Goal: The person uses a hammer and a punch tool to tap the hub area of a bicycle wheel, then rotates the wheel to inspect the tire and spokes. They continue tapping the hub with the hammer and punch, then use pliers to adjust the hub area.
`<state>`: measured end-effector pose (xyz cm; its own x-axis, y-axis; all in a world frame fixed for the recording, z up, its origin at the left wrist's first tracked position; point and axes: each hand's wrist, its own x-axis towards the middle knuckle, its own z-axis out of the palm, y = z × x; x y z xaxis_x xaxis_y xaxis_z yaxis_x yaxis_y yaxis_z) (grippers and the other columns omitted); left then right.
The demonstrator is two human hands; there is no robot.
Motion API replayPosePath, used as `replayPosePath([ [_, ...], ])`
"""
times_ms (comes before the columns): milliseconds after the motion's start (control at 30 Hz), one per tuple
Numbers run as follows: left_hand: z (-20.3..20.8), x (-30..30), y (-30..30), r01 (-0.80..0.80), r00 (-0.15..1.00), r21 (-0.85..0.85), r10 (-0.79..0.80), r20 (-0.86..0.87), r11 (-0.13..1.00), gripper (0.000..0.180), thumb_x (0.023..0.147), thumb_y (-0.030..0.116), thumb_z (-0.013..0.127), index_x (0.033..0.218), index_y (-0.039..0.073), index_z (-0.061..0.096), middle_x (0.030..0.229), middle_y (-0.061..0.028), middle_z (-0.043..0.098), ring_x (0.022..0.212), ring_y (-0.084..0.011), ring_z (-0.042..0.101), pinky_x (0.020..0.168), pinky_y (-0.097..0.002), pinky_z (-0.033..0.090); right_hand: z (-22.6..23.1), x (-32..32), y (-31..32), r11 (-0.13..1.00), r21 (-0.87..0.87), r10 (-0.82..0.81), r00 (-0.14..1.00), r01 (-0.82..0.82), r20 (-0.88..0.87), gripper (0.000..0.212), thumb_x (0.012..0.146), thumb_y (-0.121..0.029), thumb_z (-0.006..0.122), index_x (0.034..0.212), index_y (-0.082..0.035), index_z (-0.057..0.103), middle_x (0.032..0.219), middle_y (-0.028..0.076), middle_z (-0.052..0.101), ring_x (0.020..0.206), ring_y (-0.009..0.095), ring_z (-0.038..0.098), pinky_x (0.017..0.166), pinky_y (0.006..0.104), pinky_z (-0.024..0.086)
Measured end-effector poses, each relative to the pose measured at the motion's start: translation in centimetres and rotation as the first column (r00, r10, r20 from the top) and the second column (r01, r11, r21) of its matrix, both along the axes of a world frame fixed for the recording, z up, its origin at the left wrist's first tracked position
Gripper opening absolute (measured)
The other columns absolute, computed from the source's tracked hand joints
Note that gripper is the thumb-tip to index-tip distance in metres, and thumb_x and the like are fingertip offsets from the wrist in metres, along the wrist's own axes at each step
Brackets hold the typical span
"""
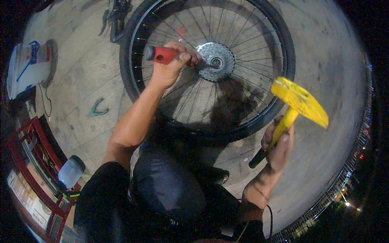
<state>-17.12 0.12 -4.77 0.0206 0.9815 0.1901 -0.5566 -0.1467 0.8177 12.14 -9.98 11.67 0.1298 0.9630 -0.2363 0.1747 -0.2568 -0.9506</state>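
A bicycle wheel [126, 67] with a black tyre lies flat on the ground before me, its silver sprocket cassette [221, 50] facing up. My left hand [170, 69] is closed round a red-handled screwdriver [165, 55], held low and slanted. The dark shaft reaches from my fingers to the middle of the cassette, where its tip meets the area round the hub. To the right, my right hand [280, 148] grips the handle of a yellow hammer [302, 99]. The hammer's head is raised near the tyre's right side, apart from the screwdriver.
Green-handled pliers [99, 108] lie on the paving left of the wheel. A translucent bucket [29, 69] stands at far left. Below it are a dark red frame [38, 133] and a clear container [71, 172]. Black bike parts [117, 22] lie at the upper left.
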Motion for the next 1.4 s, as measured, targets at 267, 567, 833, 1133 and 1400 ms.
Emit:
replayPosePath([
  [267,-0.1,0.9,-0.4,-0.07,0.997,-0.036,0.072,0.039,0.997,0.017,0.085,0.004,0.065,0.088,0.005,0.049,0.087,-0.0151,0.065,0.09,-0.0269,0.065,0.076,-0.0368,0.051,4.8,-5.5,8.1,0.958,0.078,0.242,0.925,-0.276,0.294,0.042,0.095,-0.029,0.055,0.128,-0.003,0.045,0.075,0.001,0.051,0.058,0.006,0.043,0.048,0.021,0.035],
  [567,1.0,1.4,-1.6,-0.146,0.986,-0.137,0.132,-0.107,0.98,0.02,0.085,0.009,0.069,0.096,0.003,0.054,0.09,-0.0104,0.066,0.087,-0.0189,0.065,0.078,-0.0353,0.052,7.4,-12.6,13.1,0.523,0.19,0.56,0.502,-0.831,0.659,0.036,0.092,-0.008,0.056,0.128,-0.006,0.052,0.093,0.009,0.065,0.074,0.017,0.06,0.068,0.0283,0.048],
  [833,-2.8,2.1,-1.5,-0.165,0.951,-0.214,0.097,-0.294,0.963,0.043,0.081,0.009,0.069,0.121,0.004,0.052,0.117,-0.0097,0.06,0.109,-0.02,0.057,0.093,-0.0353,0.046,10.5,-17.9,13.0,0.18,0.111,0.456,0.183,-0.977,0.871,0.038,0.086,-0.007,0.06,0.124,-0.015,0.059,0.101,0.013,0.067,0.088,0.029,0.064,0.077,0.0345,0.05],
  [1133,-5.0,1.4,-1.2,-0.111,0.952,-0.273,0.023,-0.307,0.956,0.041,0.079,0.008,0.069,0.118,0.003,0.054,0.117,-0.0083,0.06,0.11,-0.0204,0.057,0.095,-0.0352,0.045,10.7,-19.6,12.9,0.11,0.068,0.409,0.107,-0.992,0.906,0.04,0.086,-0.005,0.059,0.125,-0.013,0.058,0.104,0.015,0.066,0.093,0.03,0.064,0.08,0.0345,0.05],
  [1400,-10.2,-1.0,-0.4,-0.085,0.985,-0.311,0.034,-0.167,0.947,0.041,0.078,0.008,0.07,0.116,0.003,0.055,0.116,-0.0077,0.061,0.109,-0.0207,0.057,0.095,-0.0351,0.045,10.3,-19.6,13.1,0.086,0.086,0.449,0.116,-0.993,0.886,0.041,0.086,-0.003,0.059,0.126,-0.012,0.056,0.107,0.017,0.065,0.097,0.031,0.064,0.083,0.0346,0.049],
])
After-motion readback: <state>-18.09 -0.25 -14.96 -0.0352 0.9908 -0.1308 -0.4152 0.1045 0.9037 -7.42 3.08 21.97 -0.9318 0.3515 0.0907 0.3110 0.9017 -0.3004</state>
